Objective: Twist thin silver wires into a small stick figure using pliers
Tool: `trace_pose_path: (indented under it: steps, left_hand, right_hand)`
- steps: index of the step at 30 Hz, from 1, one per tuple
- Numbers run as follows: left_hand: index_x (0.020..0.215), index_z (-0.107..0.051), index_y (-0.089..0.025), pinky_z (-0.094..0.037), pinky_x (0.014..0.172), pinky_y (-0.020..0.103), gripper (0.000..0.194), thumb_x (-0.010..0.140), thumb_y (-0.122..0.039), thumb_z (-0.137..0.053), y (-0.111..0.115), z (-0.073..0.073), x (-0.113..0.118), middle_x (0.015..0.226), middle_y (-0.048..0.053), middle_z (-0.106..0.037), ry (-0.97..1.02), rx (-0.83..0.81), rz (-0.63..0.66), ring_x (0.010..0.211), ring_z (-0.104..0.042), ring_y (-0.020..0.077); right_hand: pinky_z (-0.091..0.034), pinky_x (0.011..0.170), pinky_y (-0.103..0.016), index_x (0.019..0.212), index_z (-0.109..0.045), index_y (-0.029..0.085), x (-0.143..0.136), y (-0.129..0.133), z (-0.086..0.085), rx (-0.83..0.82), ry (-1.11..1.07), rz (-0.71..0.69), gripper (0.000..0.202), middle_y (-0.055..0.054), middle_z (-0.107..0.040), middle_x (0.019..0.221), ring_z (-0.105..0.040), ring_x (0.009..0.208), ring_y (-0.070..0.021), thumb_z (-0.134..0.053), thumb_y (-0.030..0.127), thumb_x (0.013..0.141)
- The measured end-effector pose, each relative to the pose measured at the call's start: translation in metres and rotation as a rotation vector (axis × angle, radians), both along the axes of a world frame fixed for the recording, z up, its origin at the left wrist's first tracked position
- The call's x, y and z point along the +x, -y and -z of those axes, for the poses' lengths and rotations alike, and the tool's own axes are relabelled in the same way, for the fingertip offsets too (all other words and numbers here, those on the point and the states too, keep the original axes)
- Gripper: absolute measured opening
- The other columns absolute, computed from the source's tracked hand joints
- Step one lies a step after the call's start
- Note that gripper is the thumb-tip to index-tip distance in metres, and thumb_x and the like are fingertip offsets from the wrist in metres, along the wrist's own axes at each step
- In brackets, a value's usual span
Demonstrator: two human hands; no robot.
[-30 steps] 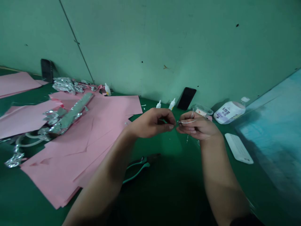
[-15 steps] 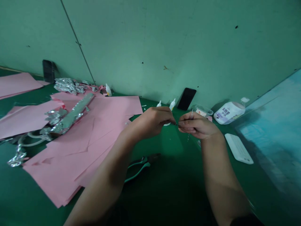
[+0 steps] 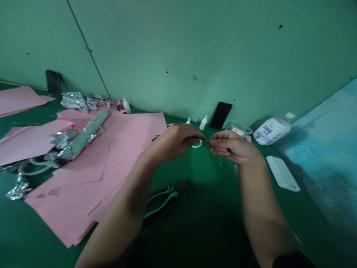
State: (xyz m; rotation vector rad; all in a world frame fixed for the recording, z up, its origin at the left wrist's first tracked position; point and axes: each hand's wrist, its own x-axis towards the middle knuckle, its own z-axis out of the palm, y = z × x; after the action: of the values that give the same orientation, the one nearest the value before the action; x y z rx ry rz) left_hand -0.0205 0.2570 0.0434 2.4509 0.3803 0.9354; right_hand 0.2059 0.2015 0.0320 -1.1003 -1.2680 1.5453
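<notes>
Above the table, my left hand [image 3: 181, 139] is closed in a pinch, its fingertips at one end of a small dark piece [image 3: 205, 142] too fine to name. My right hand [image 3: 231, 147] is closed at the other end of that piece. A thin, glittering, chain-like strand [image 3: 221, 160] hangs below my right fingers, and a bit of it also sticks up above them. Just behind my left fingertips lies a white ring [image 3: 197, 145], partly hidden. Green-handled pliers [image 3: 167, 193] rest on the table below my hands, their handle ends partly covered by my left forearm.
Pink sheets [image 3: 83, 193] spread across the left, with silver foil bundles [image 3: 79, 101] on and behind them. Small white glue bottles [image 3: 203, 122] and a black phone [image 3: 221, 115] stand along the wall. Rightward are a plastic tub [image 3: 239, 129], a drink bottle [image 3: 272, 131] and a white flat case [image 3: 282, 173].
My fingertips have drawn slightly apart, the left hand moving left, so more of the small dark piece and the white ring shows. The whole view has shifted a little.
</notes>
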Motion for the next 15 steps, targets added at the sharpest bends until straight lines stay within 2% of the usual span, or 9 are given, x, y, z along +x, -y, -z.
trace_pose_path:
  steps: [4, 7, 11, 15]
  left_hand:
    - [0.100, -0.071, -0.017, -0.050, 0.064, 0.023, 0.019, 0.086, -0.015, -0.059, -0.004, 0.004, 0.000, 0.084, 0.003, -0.074, -0.018, -0.322, 0.048, 0.071, -0.066, 0.0125]
    - [0.098, -0.071, -0.016, -0.052, 0.068, 0.025, 0.017, 0.084, -0.017, -0.061, -0.007, 0.008, 0.001, 0.087, 0.004, -0.075, 0.004, -0.460, 0.105, 0.079, -0.068, 0.0146]
    - [0.103, -0.070, -0.017, -0.054, 0.078, 0.031, 0.022, 0.082, -0.020, -0.064, -0.011, 0.010, -0.002, 0.096, 0.007, -0.075, -0.053, -0.472, 0.147, 0.089, -0.069, 0.0180]
    - [0.118, -0.066, -0.017, -0.053, 0.082, 0.031, 0.034, 0.084, -0.022, -0.064, -0.010, 0.005, -0.006, 0.114, 0.010, -0.071, 0.045, -0.433, 0.074, 0.099, -0.066, 0.0188]
  right_hand:
    - [-0.020, 0.045, -0.023, 0.060, -0.062, 0.015, 0.000, 0.000, 0.001, -0.007, -0.053, 0.004, 0.024, 0.008, -0.041, 0.046, -0.030, 0.041, -0.0024, -0.080, 0.023, 0.073]
    - [-0.019, 0.045, -0.023, 0.060, -0.064, 0.015, 0.000, -0.001, 0.001, -0.016, -0.067, 0.005, 0.022, 0.008, -0.042, 0.046, -0.031, 0.041, -0.0025, -0.081, 0.023, 0.071]
    - [-0.019, 0.044, -0.023, 0.061, -0.066, 0.015, 0.000, 0.000, -0.001, -0.004, -0.037, 0.040, 0.022, 0.007, -0.042, 0.046, -0.032, 0.042, -0.0031, -0.082, 0.026, 0.071]
    - [-0.022, 0.043, -0.022, 0.068, -0.070, 0.015, -0.006, 0.004, -0.006, 0.086, 0.082, 0.165, 0.021, 0.007, -0.045, 0.047, -0.035, 0.043, -0.0043, -0.082, 0.032, 0.072]
